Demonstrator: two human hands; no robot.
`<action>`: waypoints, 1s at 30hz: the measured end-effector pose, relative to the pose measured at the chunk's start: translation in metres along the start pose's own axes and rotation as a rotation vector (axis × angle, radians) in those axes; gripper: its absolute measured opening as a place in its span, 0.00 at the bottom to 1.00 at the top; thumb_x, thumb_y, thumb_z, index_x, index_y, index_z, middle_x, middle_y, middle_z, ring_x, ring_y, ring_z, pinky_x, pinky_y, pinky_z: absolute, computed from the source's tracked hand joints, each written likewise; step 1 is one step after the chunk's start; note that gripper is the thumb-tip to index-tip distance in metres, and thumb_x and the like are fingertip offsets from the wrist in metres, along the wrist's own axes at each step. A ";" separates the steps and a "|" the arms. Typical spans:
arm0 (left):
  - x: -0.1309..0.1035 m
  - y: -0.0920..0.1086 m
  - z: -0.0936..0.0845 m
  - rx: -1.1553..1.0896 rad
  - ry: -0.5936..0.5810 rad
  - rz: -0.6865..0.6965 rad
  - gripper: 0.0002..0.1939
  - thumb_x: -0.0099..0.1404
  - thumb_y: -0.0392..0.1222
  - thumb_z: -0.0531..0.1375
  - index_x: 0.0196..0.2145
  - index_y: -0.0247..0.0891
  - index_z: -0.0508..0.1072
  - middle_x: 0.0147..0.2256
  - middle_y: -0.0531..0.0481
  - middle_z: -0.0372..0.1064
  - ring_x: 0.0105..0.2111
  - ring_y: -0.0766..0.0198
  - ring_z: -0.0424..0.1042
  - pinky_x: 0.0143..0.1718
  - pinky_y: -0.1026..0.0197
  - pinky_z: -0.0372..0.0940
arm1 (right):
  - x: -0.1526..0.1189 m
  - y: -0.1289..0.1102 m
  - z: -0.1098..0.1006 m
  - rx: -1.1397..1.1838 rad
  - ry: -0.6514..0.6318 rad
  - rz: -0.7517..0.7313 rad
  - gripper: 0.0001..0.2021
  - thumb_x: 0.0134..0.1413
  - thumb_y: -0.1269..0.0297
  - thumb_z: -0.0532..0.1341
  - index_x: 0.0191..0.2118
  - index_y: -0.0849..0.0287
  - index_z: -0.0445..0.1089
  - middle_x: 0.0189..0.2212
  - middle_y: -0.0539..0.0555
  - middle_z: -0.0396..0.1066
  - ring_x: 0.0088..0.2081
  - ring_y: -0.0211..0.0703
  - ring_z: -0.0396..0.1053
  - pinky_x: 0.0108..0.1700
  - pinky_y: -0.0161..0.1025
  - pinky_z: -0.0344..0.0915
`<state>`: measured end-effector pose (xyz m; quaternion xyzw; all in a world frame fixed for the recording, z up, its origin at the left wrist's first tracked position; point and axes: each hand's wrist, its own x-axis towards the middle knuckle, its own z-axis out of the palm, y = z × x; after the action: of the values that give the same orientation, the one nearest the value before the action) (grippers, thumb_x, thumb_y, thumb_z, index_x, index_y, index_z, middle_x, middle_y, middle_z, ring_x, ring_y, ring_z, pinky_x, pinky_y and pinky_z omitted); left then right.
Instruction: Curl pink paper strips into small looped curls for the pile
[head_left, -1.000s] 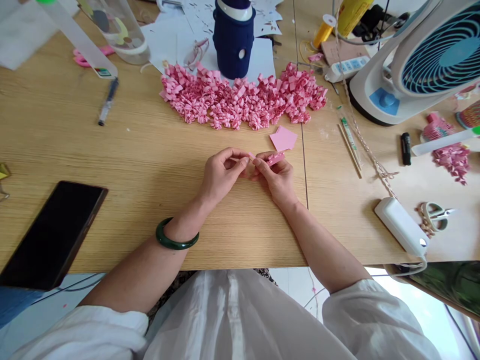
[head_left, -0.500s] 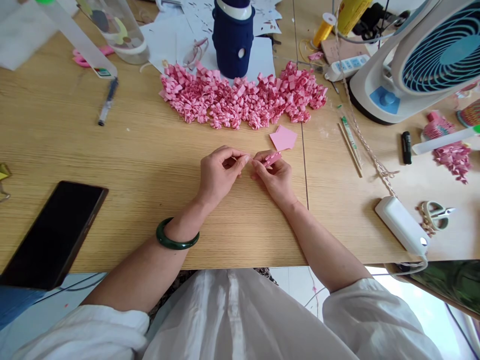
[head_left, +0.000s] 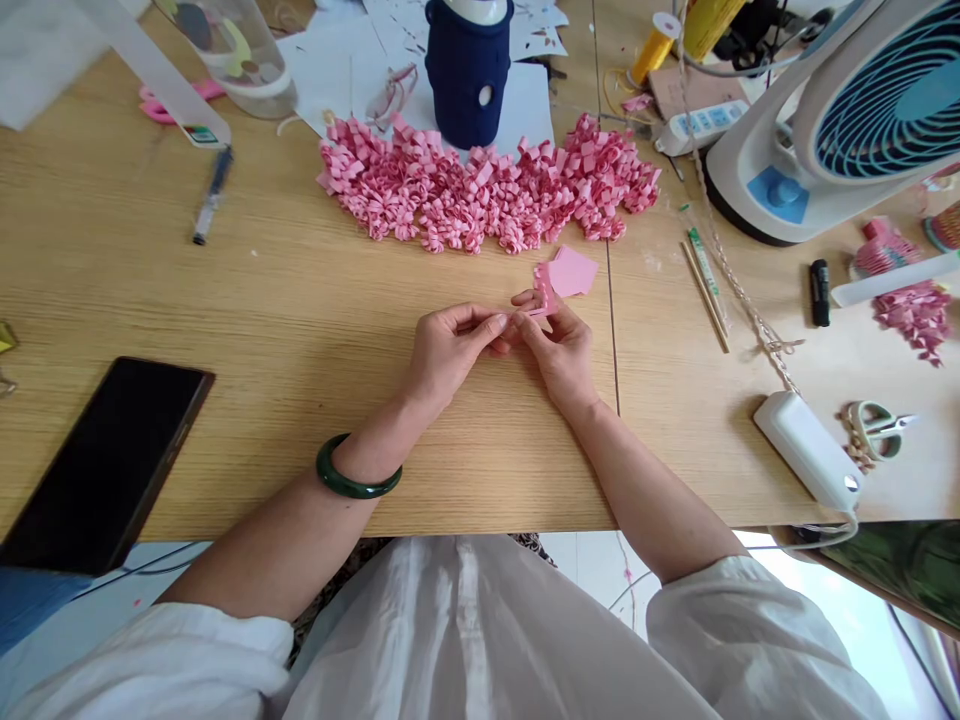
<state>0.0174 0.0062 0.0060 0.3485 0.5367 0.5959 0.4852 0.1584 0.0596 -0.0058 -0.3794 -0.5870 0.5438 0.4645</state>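
Observation:
In front of me, a pink paper piece with a notched edge [head_left: 545, 288] stands up between the fingers of my right hand [head_left: 564, 357], pinched by thumb and forefinger. My left hand [head_left: 450, 352] meets it with thumb and forefinger closed at the paper's lower left end; the fingers hide what exactly lies in that pinch. A dark green bangle [head_left: 356, 487] circles my left wrist. Right behind the fingers lie flat pink paper pieces [head_left: 576, 272]. Farther back spreads a long heap of curled pink paper pieces [head_left: 480, 200].
A navy-sleeved cup [head_left: 469, 85] stands behind the heap. To the left are a phone [head_left: 109, 460] and a pen [head_left: 213, 196]. On the right are a fan [head_left: 795, 130], a white power bank [head_left: 806, 448], small scissors [head_left: 879, 430], a black marker [head_left: 820, 292] and thin sticks [head_left: 705, 290].
My hands have come together at the fingertips, the left moving slightly right. The pink paper in my right hand has turned from lying across the fingers to standing more upright.

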 end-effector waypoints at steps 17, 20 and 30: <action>-0.001 0.006 0.001 -0.180 -0.071 -0.125 0.19 0.51 0.52 0.77 0.33 0.35 0.84 0.33 0.47 0.82 0.29 0.66 0.77 0.37 0.60 0.77 | 0.001 -0.005 -0.001 0.127 -0.052 0.058 0.20 0.54 0.44 0.74 0.32 0.56 0.75 0.31 0.49 0.76 0.34 0.36 0.73 0.40 0.35 0.71; -0.001 0.004 0.001 -0.192 -0.059 -0.106 0.19 0.51 0.53 0.77 0.33 0.35 0.84 0.31 0.49 0.81 0.28 0.67 0.77 0.36 0.61 0.77 | 0.001 -0.005 -0.001 0.124 -0.059 0.056 0.21 0.53 0.43 0.74 0.33 0.56 0.74 0.30 0.48 0.76 0.33 0.36 0.73 0.40 0.35 0.72; -0.001 0.003 0.002 -0.097 0.020 0.031 0.15 0.56 0.50 0.75 0.30 0.35 0.84 0.25 0.51 0.78 0.25 0.67 0.75 0.32 0.65 0.73 | 0.001 -0.004 0.001 0.105 -0.097 0.001 0.21 0.52 0.44 0.75 0.34 0.57 0.75 0.32 0.49 0.76 0.33 0.35 0.73 0.36 0.35 0.75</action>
<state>0.0192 0.0062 0.0096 0.3269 0.5066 0.6319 0.4870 0.1570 0.0595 -0.0018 -0.3280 -0.5792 0.5918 0.4546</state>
